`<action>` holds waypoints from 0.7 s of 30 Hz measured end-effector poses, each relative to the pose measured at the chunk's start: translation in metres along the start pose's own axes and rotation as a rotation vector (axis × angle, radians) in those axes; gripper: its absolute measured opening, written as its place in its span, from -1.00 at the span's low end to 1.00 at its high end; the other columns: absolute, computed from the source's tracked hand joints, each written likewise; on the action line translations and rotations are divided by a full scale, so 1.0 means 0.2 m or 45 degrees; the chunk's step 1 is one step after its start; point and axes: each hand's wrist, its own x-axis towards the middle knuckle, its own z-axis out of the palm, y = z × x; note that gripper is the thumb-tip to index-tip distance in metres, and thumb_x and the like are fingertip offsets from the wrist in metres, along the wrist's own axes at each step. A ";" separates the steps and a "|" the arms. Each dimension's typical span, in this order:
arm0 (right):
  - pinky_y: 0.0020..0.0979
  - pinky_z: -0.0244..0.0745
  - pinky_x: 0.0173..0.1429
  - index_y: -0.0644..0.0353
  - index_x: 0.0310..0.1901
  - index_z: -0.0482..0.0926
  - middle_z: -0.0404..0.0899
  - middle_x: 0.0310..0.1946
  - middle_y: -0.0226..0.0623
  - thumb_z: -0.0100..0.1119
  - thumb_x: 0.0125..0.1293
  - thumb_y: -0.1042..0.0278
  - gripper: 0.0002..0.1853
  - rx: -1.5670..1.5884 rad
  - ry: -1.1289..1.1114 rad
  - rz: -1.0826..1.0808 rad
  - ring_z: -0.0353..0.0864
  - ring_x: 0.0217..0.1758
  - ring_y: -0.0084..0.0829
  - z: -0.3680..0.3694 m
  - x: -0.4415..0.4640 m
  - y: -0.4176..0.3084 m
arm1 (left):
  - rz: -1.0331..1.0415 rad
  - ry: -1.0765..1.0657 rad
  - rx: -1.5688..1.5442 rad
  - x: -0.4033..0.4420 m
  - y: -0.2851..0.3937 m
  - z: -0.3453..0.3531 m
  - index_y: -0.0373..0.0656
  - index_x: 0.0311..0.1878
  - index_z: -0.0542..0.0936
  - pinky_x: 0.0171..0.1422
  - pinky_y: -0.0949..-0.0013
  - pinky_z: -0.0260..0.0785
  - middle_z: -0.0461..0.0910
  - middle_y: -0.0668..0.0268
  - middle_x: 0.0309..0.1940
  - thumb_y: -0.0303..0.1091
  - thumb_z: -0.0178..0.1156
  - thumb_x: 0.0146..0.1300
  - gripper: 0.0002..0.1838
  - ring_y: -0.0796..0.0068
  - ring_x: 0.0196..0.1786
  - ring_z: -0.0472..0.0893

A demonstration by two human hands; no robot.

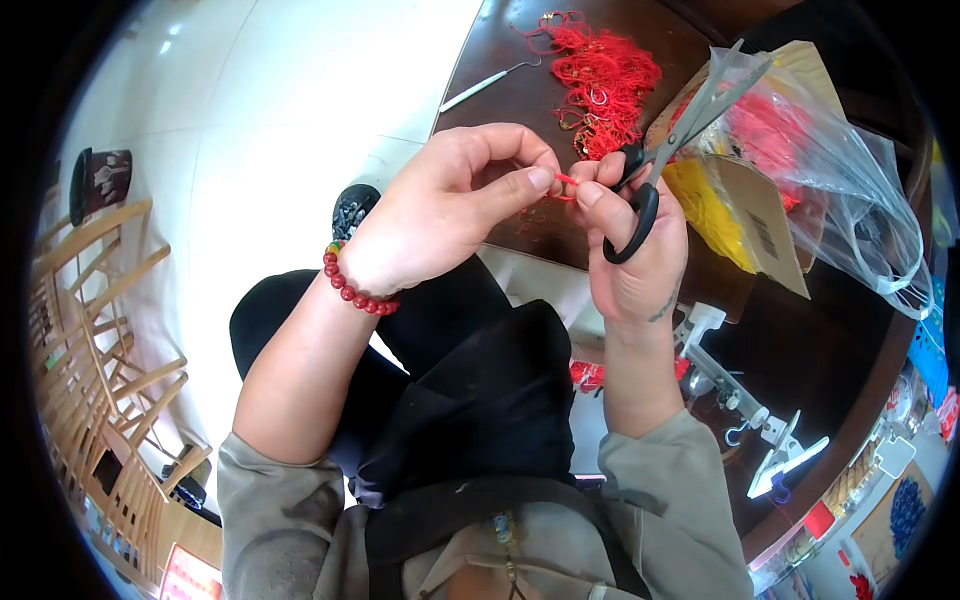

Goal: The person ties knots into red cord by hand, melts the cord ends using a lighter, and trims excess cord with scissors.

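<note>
Between both hands a short red cord (566,181) is stretched, pinched at each end by fingertips. My left hand (455,195), with a red bead bracelet (345,291) at the wrist, is closed on the cord's left end. The other end is between the thumb and finger of my right hand (632,235). Black-handled scissors (688,128) hang on that same hand, blades pointing up and away, slightly parted. Just beyond my hands lies a heap of red cords (605,85) with small gold-coloured pieces on the dark table (510,105).
A white-handled hooked tool (480,88) lies near the table's left edge. On the right stand an opened cardboard box (765,215) and a clear plastic bag (860,190) with red material. A white metal clamp-like stand (745,400) is beside my right forearm. Wooden slatted furniture (95,350) is at left.
</note>
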 end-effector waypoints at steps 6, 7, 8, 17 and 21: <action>-0.49 0.50 0.00 0.26 -0.25 0.48 0.61 -0.26 -0.22 0.27 0.13 0.69 -0.80 -0.028 -0.024 -0.101 0.59 -0.20 -0.50 0.04 0.00 0.00 | -0.021 -0.039 -0.119 0.00 -0.01 0.00 -0.21 -0.18 0.50 -0.20 0.68 0.28 0.51 0.49 -0.38 -0.33 0.01 0.45 -0.84 0.78 -0.32 0.43; -0.49 0.50 0.00 0.26 -0.25 0.48 0.61 -0.26 -0.21 0.27 0.13 0.69 -0.80 -0.040 -0.038 -0.113 0.60 -0.21 -0.50 0.04 0.00 0.01 | -0.038 -0.051 -0.115 0.00 0.00 0.00 -0.21 -0.18 0.50 -0.20 0.68 0.30 0.51 0.48 -0.39 -0.33 0.00 0.45 -0.84 0.78 -0.31 0.45; -0.49 0.50 0.00 0.26 -0.25 0.48 0.61 -0.26 -0.21 0.27 0.13 0.69 -0.80 -0.051 -0.052 -0.125 0.60 -0.21 -0.50 0.03 0.00 0.01 | -0.054 -0.064 -0.111 -0.01 0.01 0.00 -0.21 -0.18 0.49 -0.19 0.68 0.31 0.52 0.47 -0.39 -0.33 0.00 0.46 -0.84 0.78 -0.30 0.46; -0.49 0.50 -0.02 0.23 -0.26 0.51 0.62 -0.28 -0.21 0.30 0.11 0.69 -0.79 0.076 0.023 -0.066 0.61 -0.21 -0.49 0.02 0.01 -0.01 | -0.054 -0.184 -0.021 -0.01 0.01 -0.05 -0.24 -0.10 0.51 -0.17 0.65 0.38 0.55 0.46 -0.39 -0.45 0.15 0.33 -0.87 0.74 -0.30 0.52; -0.52 0.47 -0.10 0.22 -0.25 0.51 0.62 -0.28 -0.20 0.32 0.10 0.66 -0.78 0.107 0.055 -0.014 0.58 -0.25 -0.50 0.02 -0.01 -0.02 | -0.070 -0.150 -0.101 0.00 0.02 -0.05 -0.25 -0.07 0.52 -0.08 0.59 0.45 0.61 0.41 -0.36 -0.55 0.22 0.25 -0.80 0.69 -0.27 0.58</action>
